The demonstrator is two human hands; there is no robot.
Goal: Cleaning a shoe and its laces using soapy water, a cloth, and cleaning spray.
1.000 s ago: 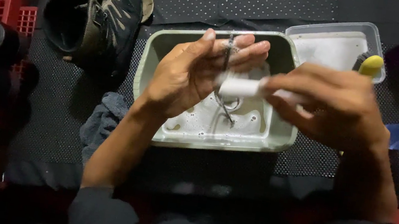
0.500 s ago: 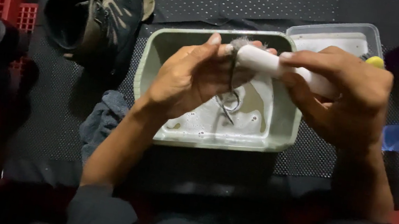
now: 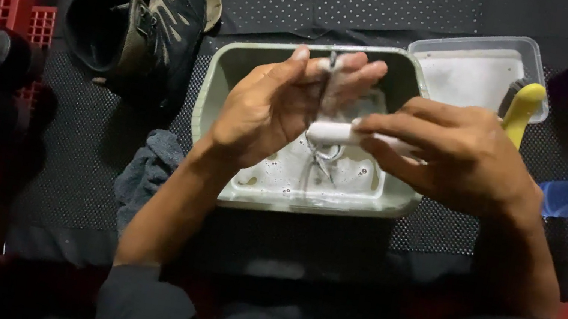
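Fingers of the left hand (image 3: 273, 108) are pinched on a thin wet cord (image 3: 326, 90), while the right hand (image 3: 462, 161) is clamped around a white brush handle (image 3: 337, 134) pressed against it. Both are held over the soapy basin (image 3: 226, 71). The slippery cord could be dropped into the suds, by judgement. A yellow-handled brush (image 3: 521, 110) rests in the clear tub (image 3: 469, 48) beside it.

Shoes (image 3: 146, 24) lie left of the tub (image 3: 229, 75), tray (image 3: 535, 62) behind-right.
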